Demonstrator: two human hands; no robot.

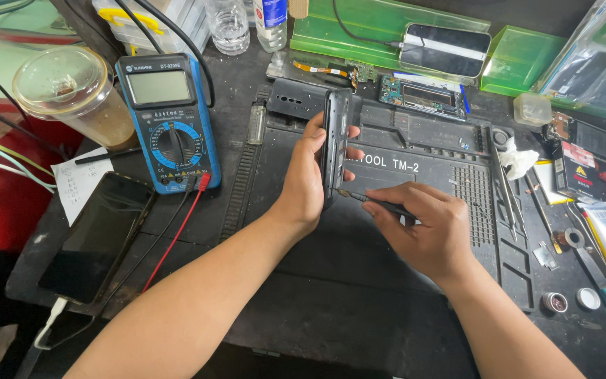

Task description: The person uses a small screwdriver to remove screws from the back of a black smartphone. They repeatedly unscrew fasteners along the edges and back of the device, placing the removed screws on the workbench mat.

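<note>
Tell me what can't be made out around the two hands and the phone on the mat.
All from the head view:
- The phone stands edge-on, so its screen and back are hidden.
- The left hand covers part of the phone's lower edge.
- The tool tip is too small to tell its type; the right hand hides the handle.
- Loose parts on the mat are too small to identify.

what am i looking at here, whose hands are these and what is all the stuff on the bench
One picture, taken by a camera on a person's head, looking down at their own two bare hands over a dark work mat. The left hand holds a dark phone upright on its edge. The right hand holds a thin tool, its tip at the phone's side. To the left lie a blue multimeter with red and black leads, another phone on a white cable, and a lidded cup. Tweezers lie to the right; green trays sit behind.
</note>
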